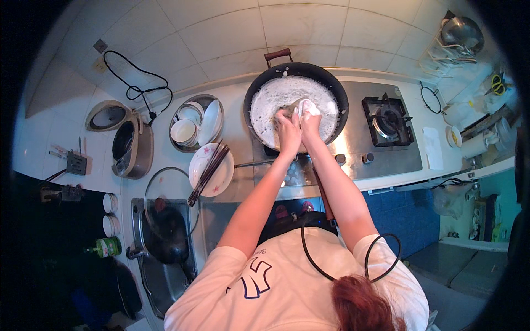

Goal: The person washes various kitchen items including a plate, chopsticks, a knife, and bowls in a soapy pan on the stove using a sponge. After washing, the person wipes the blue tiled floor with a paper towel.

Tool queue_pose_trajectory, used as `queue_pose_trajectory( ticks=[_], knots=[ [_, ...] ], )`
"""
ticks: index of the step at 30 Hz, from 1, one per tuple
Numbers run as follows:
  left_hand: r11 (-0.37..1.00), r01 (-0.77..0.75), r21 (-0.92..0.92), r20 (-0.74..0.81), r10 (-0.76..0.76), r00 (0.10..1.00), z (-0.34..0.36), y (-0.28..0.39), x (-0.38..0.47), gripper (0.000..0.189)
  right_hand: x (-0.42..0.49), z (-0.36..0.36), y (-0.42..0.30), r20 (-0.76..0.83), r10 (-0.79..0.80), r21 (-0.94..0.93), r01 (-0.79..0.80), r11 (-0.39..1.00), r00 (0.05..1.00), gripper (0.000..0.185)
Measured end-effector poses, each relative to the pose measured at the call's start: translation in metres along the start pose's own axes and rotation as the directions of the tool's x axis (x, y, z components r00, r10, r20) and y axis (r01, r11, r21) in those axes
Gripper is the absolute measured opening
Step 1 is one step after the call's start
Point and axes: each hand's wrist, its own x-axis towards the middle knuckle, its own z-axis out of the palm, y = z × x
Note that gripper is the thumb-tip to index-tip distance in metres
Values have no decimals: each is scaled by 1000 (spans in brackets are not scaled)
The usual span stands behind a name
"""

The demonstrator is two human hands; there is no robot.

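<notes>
A large black wok [342,89] stands on the left side of the steel gas hob and is filled with white, foamy water [265,97]. Both of my hands are in the foam, close together. My right hand [310,121] grips a whitish, foam-covered thing [306,106], too soapy to name. Against it lies my left hand [288,126], its fingers bent over a greyish, cloth-like thing [295,104]; its fingertips are partly hidden by suds. The wok's long brown handle [325,196] points towards my body, beneath my right forearm.
Left of the wok are a metal basin [222,124] of white bowls and a plate [223,182] bearing dark chopsticks [207,176]. A glass lid [154,182] overlaps the sink [138,265]. To the right sits a bare burner [389,121]. A black cable [140,89] hangs on the wall.
</notes>
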Motion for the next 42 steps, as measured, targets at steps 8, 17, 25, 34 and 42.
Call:
queue_pose_trajectory(
  ticks=[8, 17, 25, 34, 42],
  knots=[
    [993, -39, -111, 283, 69, 957, -4, -8, 28, 33, 8, 2, 25, 16, 304, 68, -304, 950, 953, 22],
    [935, 286, -209, 696, -63, 715, -20, -15, 69, 28, 17, -7, -2, 361, 449, -226, -391, 892, 817, 21],
    [529, 673, -516, 652, -267, 710, -29, -27, 78, 25, -5, 0, -57, 574, 652, -244, -656, 714, 496, 11],
    [497, 493, -714, 549, -39, 835, -16, -36, 93, 52, -16, -4, -75, 542, 595, -540, -296, 788, 594, 27],
    [65, 701, -711, 699, -48, 714, 1, -33, 77, 44, -15, 7, -65, 483, -364, -750, 591, 298, 796, 17]
  ],
)
